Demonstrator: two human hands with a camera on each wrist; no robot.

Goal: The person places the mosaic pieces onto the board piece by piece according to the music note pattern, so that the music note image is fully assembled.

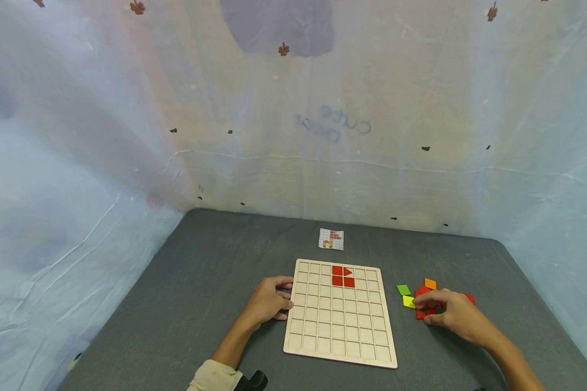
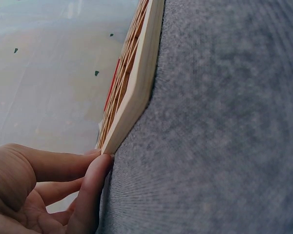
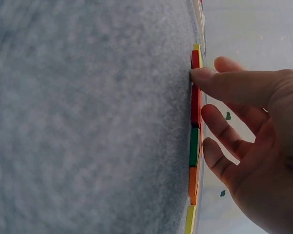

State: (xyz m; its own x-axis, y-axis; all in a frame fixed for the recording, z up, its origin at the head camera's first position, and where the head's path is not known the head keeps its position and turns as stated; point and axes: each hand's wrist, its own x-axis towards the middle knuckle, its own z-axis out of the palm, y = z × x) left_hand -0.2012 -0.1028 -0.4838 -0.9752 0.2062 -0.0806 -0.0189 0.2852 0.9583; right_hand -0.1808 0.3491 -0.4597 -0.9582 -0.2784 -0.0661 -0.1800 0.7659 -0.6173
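A wooden grid board [image 1: 339, 326] lies on the table, with several red tiles [image 1: 337, 281] set in cells near its far edge, a triangle among them. My left hand [image 1: 269, 298] is at the board's left edge; the left wrist view shows the thumb and a finger [image 2: 90, 187] pinching the rim. Over a loose pile of coloured tiles to the right, my right hand [image 1: 457, 315] has its fingers spread and slightly bent. In the right wrist view, its thumb touches the edge of a red tile [image 3: 196, 107], while the other fingertips stand apart from the thumb.
A small printed card [image 1: 331, 239] with a coloured grid pattern lies beyond the board. Green [image 1: 403, 290], yellow [image 1: 408, 301] and orange tiles [image 1: 430, 283] sit around the pile. Behind the dark table [image 1: 225, 250] hangs a pale patterned sheet [image 1: 372, 184].
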